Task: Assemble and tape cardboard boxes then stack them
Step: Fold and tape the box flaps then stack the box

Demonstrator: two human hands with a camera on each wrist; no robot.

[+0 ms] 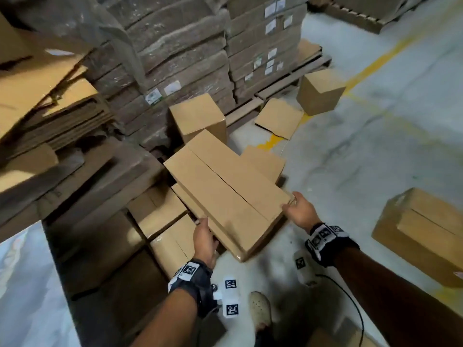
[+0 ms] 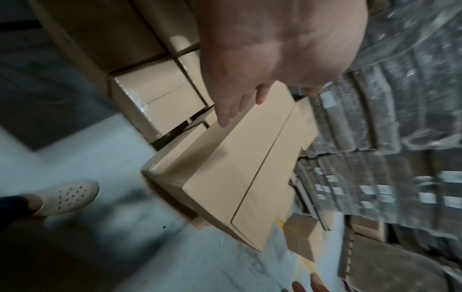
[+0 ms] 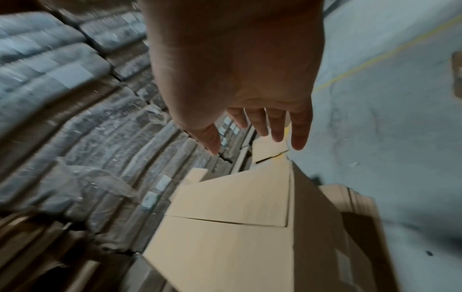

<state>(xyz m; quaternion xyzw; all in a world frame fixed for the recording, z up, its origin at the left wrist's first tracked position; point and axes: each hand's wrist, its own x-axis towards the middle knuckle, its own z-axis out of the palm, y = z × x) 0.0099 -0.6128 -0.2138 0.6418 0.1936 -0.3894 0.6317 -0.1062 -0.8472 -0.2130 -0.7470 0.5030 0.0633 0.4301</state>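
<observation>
A long brown cardboard box (image 1: 225, 191) with its top flaps folded shut lies on another box (image 1: 240, 246) on the floor, in the middle of the head view. My left hand (image 1: 204, 236) is at its near left edge; in the left wrist view the straight fingers (image 2: 225, 114) touch the edge of the box (image 2: 240, 168). At the box's near right corner is my right hand (image 1: 299, 211). In the right wrist view that hand (image 3: 262, 126) is spread flat above the box (image 3: 232, 227), holding nothing.
Taped boxes (image 1: 160, 209) sit to the left, with an upright box (image 1: 198, 116) behind. More boxes stand at the right (image 1: 421, 234) and far right (image 1: 320, 91). Wrapped pallet stacks (image 1: 180, 46) and flat cardboard (image 1: 50, 101) fill the back and left. My shoe (image 1: 260, 309) is on grey floor.
</observation>
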